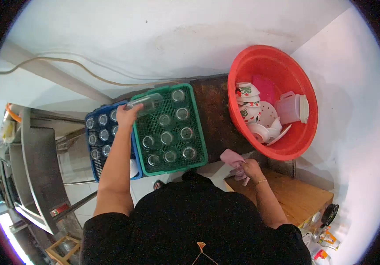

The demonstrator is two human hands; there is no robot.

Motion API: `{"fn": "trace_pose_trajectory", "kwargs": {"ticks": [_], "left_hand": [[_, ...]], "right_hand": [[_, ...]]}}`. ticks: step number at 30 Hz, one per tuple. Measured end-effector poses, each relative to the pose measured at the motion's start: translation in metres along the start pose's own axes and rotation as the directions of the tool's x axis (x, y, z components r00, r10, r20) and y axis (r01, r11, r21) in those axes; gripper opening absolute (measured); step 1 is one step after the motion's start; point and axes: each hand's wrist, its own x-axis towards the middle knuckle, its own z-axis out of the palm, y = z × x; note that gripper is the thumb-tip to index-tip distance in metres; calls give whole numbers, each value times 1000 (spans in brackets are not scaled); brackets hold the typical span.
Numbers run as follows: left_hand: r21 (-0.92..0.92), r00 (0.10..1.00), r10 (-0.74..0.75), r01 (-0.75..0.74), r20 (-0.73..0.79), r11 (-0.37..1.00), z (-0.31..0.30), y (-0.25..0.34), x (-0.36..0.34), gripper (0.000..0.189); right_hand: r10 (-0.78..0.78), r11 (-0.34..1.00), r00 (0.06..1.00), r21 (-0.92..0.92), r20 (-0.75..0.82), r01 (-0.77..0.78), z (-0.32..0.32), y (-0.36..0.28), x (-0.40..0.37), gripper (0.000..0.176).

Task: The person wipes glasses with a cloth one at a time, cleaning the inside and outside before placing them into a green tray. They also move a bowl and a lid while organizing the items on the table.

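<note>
Counter (pixel 216 112): green crate (pixel 201 132), blue crate (pixel 95 165), red basin (pixel 260 62).

Head camera, steeply downward, close overhead

Two crates sit side by side ahead of me: left crate (pixel 106 108) touching right crate (pixel 204 142), glasses (pixel 167 138) standing in both. My left hand (pixel 127 115) holds one glass (pixel 148 103) tilted over their far edge. Right of them, past a strip of counter (pixel 216 106), the basin (pixel 243 62) holds stacked bowls (pixel 248 99) leftward and a jug (pixel 291 108) rightward. Nearer me than the basin, my right hand (pixel 251 169) grips a cloth (pixel 234 160) at the wooden top (pixel 300 198).
</note>
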Motion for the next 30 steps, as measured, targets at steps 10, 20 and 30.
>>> {"fn": "trace_pose_trajectory", "kwargs": {"ticks": [10,20,30], "left_hand": [[-775,789,152,513,595,368,-122,38,-112,45],[-676,336,649,627,682,386,-260,21,-213,77],[-670,450,507,592,735,448,-298,-2,-276,71]], "right_hand": [[-513,855,506,-363,-694,370,-41,-83,-55,29],[-239,606,597,363,-765,708,-59,-241,-237,29],[-700,266,378,269,-606,926,105,-316,-310,30]]}}
